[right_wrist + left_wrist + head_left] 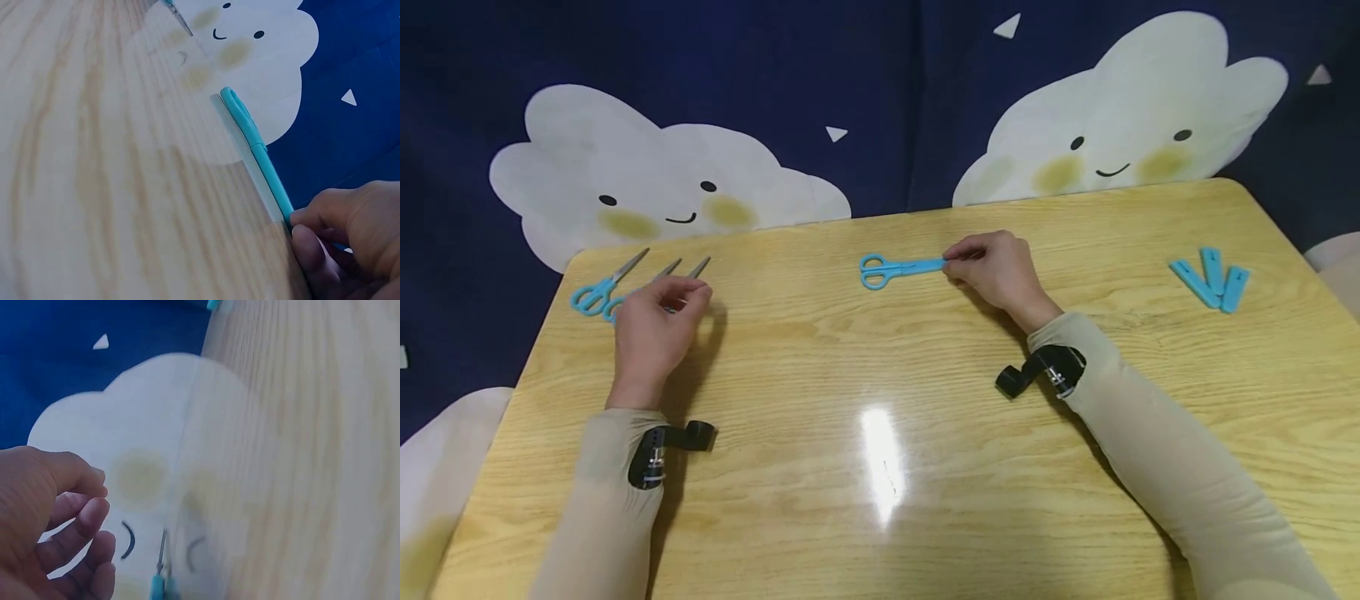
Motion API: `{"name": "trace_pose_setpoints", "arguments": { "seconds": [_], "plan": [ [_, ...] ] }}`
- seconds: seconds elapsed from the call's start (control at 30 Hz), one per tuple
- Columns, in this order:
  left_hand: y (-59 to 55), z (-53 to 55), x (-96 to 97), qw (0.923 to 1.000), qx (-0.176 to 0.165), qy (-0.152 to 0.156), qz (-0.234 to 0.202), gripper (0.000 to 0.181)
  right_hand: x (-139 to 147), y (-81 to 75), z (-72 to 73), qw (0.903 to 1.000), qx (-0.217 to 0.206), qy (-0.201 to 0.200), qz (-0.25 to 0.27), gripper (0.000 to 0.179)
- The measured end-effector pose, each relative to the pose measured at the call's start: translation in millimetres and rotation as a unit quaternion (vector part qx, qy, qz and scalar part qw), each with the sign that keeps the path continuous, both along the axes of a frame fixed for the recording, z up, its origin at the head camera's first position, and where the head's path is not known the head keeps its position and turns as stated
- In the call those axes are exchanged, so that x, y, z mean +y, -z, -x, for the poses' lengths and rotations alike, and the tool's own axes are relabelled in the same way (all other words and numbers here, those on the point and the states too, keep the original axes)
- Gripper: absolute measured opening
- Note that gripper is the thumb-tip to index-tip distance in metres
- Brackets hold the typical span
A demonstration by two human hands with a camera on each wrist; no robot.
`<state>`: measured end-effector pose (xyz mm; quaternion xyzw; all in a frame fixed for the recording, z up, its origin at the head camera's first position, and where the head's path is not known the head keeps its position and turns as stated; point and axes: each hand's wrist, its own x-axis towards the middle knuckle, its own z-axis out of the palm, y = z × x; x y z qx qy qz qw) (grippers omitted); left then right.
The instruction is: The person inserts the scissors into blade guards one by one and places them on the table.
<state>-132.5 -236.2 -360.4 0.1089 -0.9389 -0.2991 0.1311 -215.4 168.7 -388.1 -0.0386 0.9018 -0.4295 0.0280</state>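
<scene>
Right hand [996, 268] pinches the blue cover [921, 267] of the middle scissors [882, 272]

The middle scissors are at the far part of the counter [805, 392], between the two hands, with their finger rings pointing to the left. The cover sits around their blades, and the grip of the right hand is clamped on its end, between thumb and finger. (Whether the scissors are a little lifted, I cannot tell.)

The left hand [658, 329] is above the left side, its fingers loosely bent. Its grip is almost together, with nothing visible inside. Below and behind it lie three bare-bladed scissors [597, 293], partly hidden by this hand.

At the right, well apart, three loose covers [1212, 268] lie close to each other like a small fan.
</scene>
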Motion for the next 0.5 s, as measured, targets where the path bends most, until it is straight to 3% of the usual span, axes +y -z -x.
{"name": "trace_pose_setpoints", "arguments": {
  "seconds": [0.27, 0.5],
  "plan": [
    [-1.2, 0.2, -23.2, 0.9988, -0.008, -0.047, 0.006, 0.028, 0.4, -0.2, -0.1, 1.0, 0.005, 0.001, -0.001, 0.012],
    [-0.7, -1.0, -36.4, 0.9962, -0.046, -0.072, 0.016, 0.029, -1.0, 0.4, 0.8, 1.0, 0.006, 0.001, -0.005, 0.012]
  ]
}}
